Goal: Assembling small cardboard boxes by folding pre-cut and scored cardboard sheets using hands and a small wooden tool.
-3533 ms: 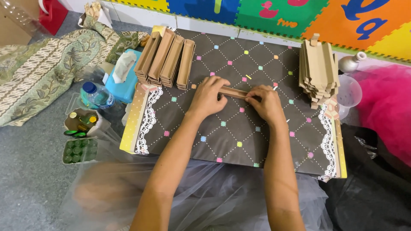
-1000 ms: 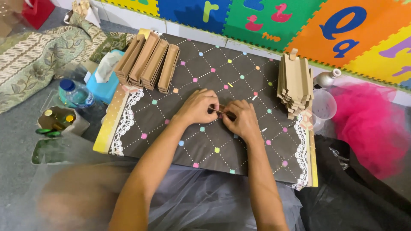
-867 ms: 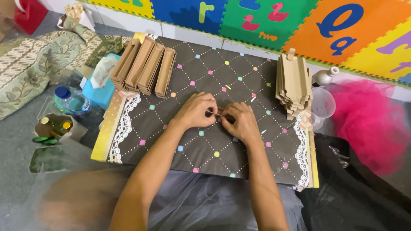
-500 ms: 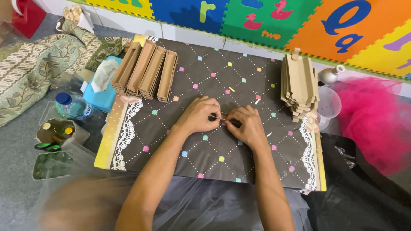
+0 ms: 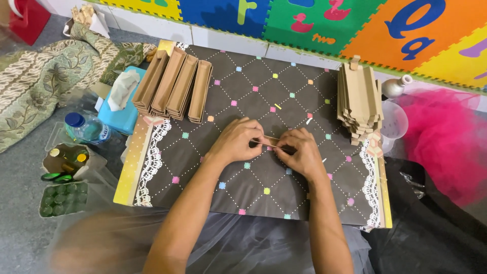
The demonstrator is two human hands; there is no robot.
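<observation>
A thin brown cardboard strip (image 5: pixel 270 141) lies pinched between the two hands over the middle of the desk (image 5: pixel 253 172), a low board covered in dark cloth with a dotted diamond pattern, small coloured squares and white lace along its short edges. The left hand (image 5: pixel 237 141) curls its fingers closed around the strip's left end, and the right hand (image 5: pixel 300 152) closes its fingers on the right end, so both hands nearly touch; most of the strip is hidden under them. Near the far left corner of the desk, a row of folded brown cardboard trays (image 5: pixel 175 85) lies side by side. Near the far right edge stands a stack of flat cardboard blanks (image 5: pixel 359 101). Left of the desk, on the floor, sit a blue tissue box (image 5: pixel 120 109), a plastic water bottle (image 5: pixel 87 127) with a blue cap, and a patterned green cloth (image 5: pixel 45 81). Pink tulle (image 5: pixel 446 147) lies at the right, and a colourful foam puzzle mat (image 5: pixel 324 25) runs beyond the desk's far edge.
</observation>
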